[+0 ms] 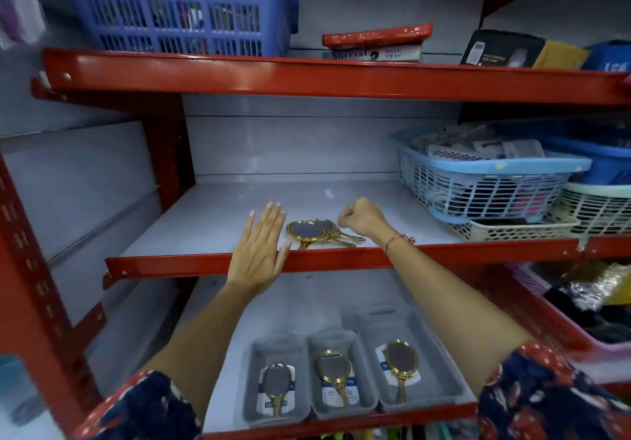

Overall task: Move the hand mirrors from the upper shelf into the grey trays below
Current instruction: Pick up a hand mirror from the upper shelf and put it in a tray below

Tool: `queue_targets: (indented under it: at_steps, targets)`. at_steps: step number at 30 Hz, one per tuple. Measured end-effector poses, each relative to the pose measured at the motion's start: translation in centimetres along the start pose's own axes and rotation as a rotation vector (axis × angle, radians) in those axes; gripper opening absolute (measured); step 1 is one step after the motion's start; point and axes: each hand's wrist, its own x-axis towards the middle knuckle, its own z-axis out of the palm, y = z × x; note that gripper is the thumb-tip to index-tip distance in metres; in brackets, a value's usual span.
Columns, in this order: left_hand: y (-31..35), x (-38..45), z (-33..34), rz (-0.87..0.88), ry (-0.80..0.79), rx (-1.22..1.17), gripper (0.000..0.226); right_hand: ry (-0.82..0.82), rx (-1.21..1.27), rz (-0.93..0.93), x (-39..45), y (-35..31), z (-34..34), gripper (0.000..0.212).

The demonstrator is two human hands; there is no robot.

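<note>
Lower shelf: three grey trays side by side, each holding one gold-framed hand mirror on a white label, print too blurred to read.
Upper shelf: two gold mirrors overlapping near the front edge.
Left hand: flat, fingers spread, resting just left of them.
Right hand: curled closed just right of the mirrors, holding nothing visible.
Top shelf: box lettered "SIZE".
</note>
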Motion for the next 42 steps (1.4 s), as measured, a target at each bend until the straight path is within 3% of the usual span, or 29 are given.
queue_targets:
  at_steps: [5,8,12,16,19,24,29,35,42]
  targets:
    - [0.3,-1.4,2.6,-0.066,-0.095,0.006,0.072,-0.140,-0.177,0.117,1.4,0.7,1.2,0.032]
    - [0.2,-1.1,3.2,-0.097,-0.100,0.004,0.074,-0.210,-0.206,0.111,2.4,0.9,1.7,0.014]
    - [0.2,-1.0,3.2,-0.090,-0.085,-0.006,0.073,-0.273,-0.188,0.118,3.8,1.3,2.4,0.012]
    - [0.3,-1.1,3.1,-0.094,-0.069,-0.013,0.072,-0.372,-0.011,0.213,4.2,1.2,1.8,0.034]
    - [0.5,-1.1,3.0,-0.102,-0.074,0.000,0.072,-0.440,0.182,0.294,3.9,1.5,1.0,0.038]
    - [0.7,-1.6,2.8,-0.113,-0.065,-0.004,0.072,-0.471,0.553,0.354,2.5,3.8,-0.7,0.037]
    - [0.7,-1.4,2.8,-0.130,-0.049,-0.021,0.069,-0.520,0.853,0.328,-0.4,7.4,-2.4,0.013]
    - [1.3,-1.7,3.5,-0.156,-0.036,-0.012,0.064,-0.547,0.863,0.459,-6.1,15.6,-1.9,0.016]
    - [1.4,-1.6,4.2,-0.176,0.043,-0.005,0.060,-0.568,0.736,0.728,-10.3,23.6,2.0,0.049]
